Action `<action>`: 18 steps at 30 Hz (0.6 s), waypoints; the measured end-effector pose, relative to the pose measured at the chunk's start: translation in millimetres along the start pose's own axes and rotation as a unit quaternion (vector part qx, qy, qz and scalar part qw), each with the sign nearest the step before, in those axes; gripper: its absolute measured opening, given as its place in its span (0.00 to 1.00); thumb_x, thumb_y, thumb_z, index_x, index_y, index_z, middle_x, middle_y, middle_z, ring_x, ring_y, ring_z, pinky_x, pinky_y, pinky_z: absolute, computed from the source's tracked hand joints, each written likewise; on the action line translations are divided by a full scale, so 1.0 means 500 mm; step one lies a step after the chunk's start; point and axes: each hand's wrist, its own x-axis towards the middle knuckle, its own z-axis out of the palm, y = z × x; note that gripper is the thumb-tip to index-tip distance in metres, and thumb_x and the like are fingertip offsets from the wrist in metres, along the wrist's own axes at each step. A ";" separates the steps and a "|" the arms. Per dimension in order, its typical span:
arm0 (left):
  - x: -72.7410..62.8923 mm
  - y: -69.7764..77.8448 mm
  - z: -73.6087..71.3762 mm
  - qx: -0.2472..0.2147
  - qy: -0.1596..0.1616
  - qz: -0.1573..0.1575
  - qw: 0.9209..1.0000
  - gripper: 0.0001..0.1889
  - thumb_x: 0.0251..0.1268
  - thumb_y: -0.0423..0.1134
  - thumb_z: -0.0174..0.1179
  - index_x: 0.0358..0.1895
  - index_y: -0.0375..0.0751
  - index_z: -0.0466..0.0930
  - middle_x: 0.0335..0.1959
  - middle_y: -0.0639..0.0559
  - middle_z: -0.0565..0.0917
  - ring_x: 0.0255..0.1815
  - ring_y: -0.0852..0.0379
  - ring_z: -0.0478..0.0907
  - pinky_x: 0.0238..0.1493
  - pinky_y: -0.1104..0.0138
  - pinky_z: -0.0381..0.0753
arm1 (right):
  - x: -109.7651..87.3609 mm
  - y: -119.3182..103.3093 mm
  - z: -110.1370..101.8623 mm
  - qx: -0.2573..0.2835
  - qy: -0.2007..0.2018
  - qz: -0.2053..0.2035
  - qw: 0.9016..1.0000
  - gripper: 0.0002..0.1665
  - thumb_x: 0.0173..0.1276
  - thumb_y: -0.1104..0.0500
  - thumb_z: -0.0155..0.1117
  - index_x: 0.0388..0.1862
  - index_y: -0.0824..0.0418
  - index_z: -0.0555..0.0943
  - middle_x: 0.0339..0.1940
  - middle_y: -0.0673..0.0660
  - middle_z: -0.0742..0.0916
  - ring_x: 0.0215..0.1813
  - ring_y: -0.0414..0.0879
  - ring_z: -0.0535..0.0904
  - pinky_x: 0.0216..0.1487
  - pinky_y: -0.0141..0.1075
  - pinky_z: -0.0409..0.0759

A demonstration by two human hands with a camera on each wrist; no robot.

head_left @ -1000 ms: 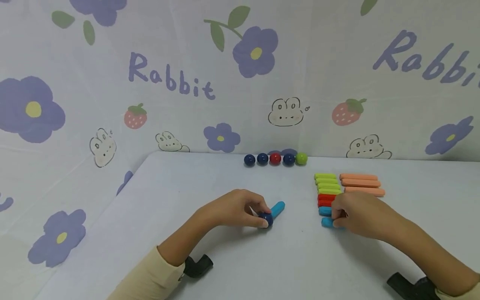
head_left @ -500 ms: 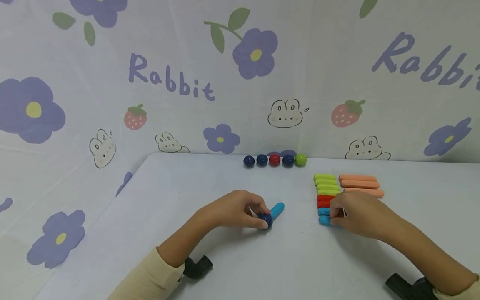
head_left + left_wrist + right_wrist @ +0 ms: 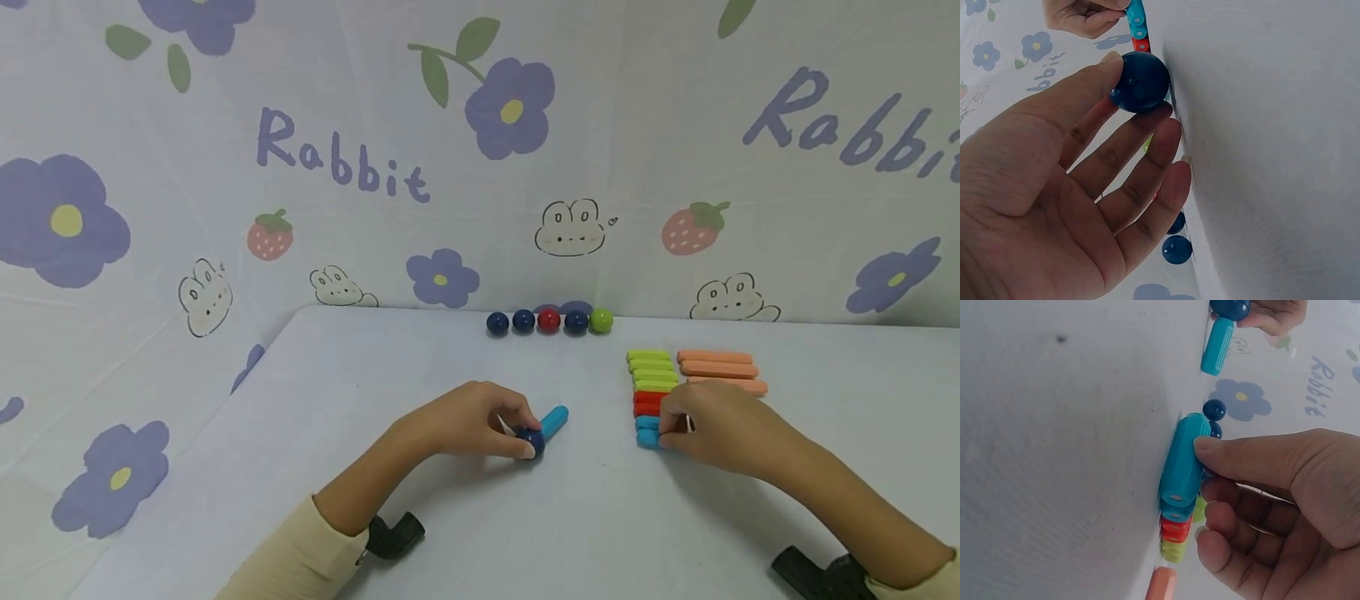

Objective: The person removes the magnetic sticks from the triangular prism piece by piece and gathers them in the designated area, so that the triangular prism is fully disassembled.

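Observation:
Between the thumb and fingers of my left hand (image 3: 476, 421) is a dark blue ball (image 3: 1142, 82), pinched low over the white table. A light blue stick (image 3: 556, 422) points away from the ball and touches it. My right hand (image 3: 727, 429) pinches another light blue stick (image 3: 1184, 459), its thumb on the side. That stick is the nearest of a row, against a second light blue stick (image 3: 647, 423). Behind these come red sticks (image 3: 647, 403) and yellow-green sticks (image 3: 651, 367). The right hand hides the right ends of the nearer sticks.
Along the table's back edge stand several balls: dark blue (image 3: 498, 323), red (image 3: 549, 320) and green (image 3: 601, 320). Orange sticks (image 3: 718, 367) lie right of the row, the nearest partly behind the right hand. A printed cloth (image 3: 345, 233) hangs behind the white table (image 3: 390, 358).
My right hand has slid the nearest light blue stick slightly away from me and left, closing its gap to the row. My left hand still holds the ball in place.

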 end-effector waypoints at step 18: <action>-0.001 0.001 0.000 0.002 -0.001 0.000 1.000 0.08 0.62 0.43 0.72 0.43 0.56 0.87 0.39 0.65 0.86 0.40 0.62 0.83 0.41 0.68 0.82 | -0.002 -0.016 0.002 0.011 0.037 0.018 0.999 0.20 0.63 0.66 0.55 0.15 0.48 0.66 0.11 0.40 0.63 0.15 0.34 0.57 0.20 0.28 0.53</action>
